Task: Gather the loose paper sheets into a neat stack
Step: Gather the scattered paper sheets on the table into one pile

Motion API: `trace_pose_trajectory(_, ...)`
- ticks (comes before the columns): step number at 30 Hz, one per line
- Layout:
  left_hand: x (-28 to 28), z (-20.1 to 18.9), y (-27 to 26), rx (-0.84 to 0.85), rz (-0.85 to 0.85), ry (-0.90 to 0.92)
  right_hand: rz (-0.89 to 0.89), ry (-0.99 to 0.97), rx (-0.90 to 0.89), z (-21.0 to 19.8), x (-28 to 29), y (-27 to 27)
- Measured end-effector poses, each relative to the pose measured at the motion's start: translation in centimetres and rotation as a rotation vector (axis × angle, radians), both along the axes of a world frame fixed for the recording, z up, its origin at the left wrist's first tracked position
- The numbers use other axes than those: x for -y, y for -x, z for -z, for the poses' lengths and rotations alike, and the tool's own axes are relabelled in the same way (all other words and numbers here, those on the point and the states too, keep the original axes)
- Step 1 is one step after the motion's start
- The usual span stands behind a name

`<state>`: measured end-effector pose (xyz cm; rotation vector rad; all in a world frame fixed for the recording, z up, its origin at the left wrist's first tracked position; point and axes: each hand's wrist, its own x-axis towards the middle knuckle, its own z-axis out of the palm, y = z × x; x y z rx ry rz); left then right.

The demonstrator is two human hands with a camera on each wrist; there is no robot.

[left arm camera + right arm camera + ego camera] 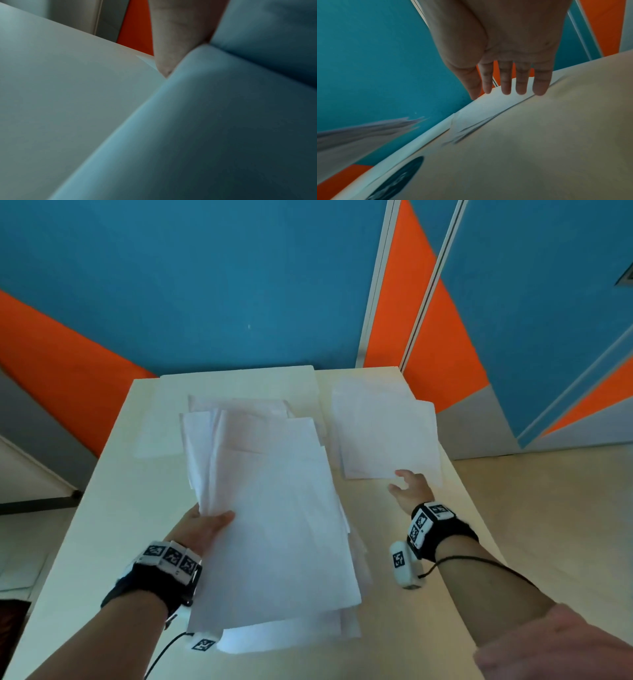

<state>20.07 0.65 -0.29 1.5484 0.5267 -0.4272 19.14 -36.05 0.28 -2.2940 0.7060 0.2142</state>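
Note:
A thick, uneven bundle of white paper sheets [274, 508] is lifted above the cream table [113, 508]. My left hand [209, 523] grips its left edge, thumb on top. In the left wrist view the bundle [223, 135] fills the picture and a finger [171, 40] shows above it. More loose sheets [387, 436] lie flat at the table's far right. My right hand [406, 486] hovers at their near edge, fingers straight and spread, holding nothing. The right wrist view shows those fingertips [506, 89] just over the sheets [488, 106].
Other white sheets [161, 433] lie flat on the far left of the table, under the raised bundle. Behind the table stands a blue and orange wall [205, 285]. The table's right edge [472, 508] drops to a pale floor.

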Motion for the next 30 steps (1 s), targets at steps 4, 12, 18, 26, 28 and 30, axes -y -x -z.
trace_pose_trajectory(4,0.4,0.7,-1.5,0.0,-0.064,0.036,0.063,0.121,-0.05,1.0,3.1,-3.8)
trace_pose_trajectory(12,1.7,1.9,-3.3,-0.002,-0.131,0.09,0.485,0.156,-0.171,2.4,7.2,-7.1)
trace_pose_trajectory(18,2.0,2.2,-3.2,-0.007,-0.138,0.083,0.409,0.105,-0.244,2.3,6.2,-9.7)
trace_pose_trajectory(26,0.6,2.0,-3.0,-0.023,-0.157,0.067,0.341,0.062,-0.251,1.9,5.4,-11.6)
trace_pose_trajectory(28,0.3,1.9,-2.9,-0.028,-0.153,0.058,0.364,0.028,-0.215,1.4,5.1,-11.9)
trace_pose_trajectory(30,0.2,1.8,-2.7,-0.032,-0.144,0.056,0.346,-0.074,-0.208,1.4,5.4,-12.0)
